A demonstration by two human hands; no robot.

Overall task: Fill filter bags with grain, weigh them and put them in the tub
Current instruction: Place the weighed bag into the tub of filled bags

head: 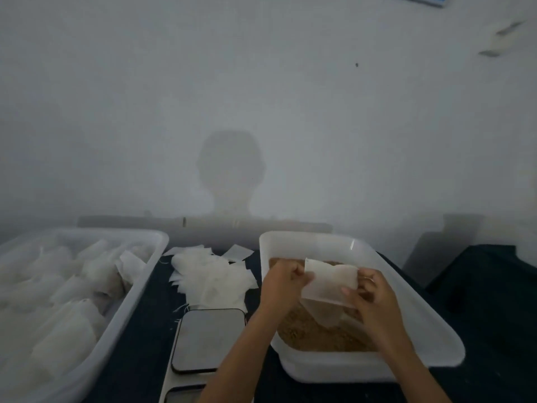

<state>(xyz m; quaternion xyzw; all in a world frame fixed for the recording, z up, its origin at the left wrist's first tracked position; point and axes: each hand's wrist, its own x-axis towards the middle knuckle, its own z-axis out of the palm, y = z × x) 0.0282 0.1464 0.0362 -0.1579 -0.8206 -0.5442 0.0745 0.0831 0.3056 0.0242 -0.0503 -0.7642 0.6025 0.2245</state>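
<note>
Both my hands hold one white filter bag (pixel 329 283) over the brown grain (pixel 313 333) in the right white tub (pixel 406 289). My left hand (pixel 286 282) pinches the bag's left edge. My right hand (pixel 370 296) pinches its right edge. The bag looks flat and is tilted a little. A pile of empty filter bags (pixel 212 274) lies on the dark table between the tubs. The scale (pixel 207 340), with a grey platform, sits in front of that pile. The left tub (pixel 139 286) holds several filled bags (pixel 66 309).
A white wall stands close behind the table, with a pale pipe (pixel 203 222) along its foot. Dark cloth (pixel 488 301) covers the table to the right of the grain tub. A second dark panel (pixel 180 395) shows at the bottom edge below the scale.
</note>
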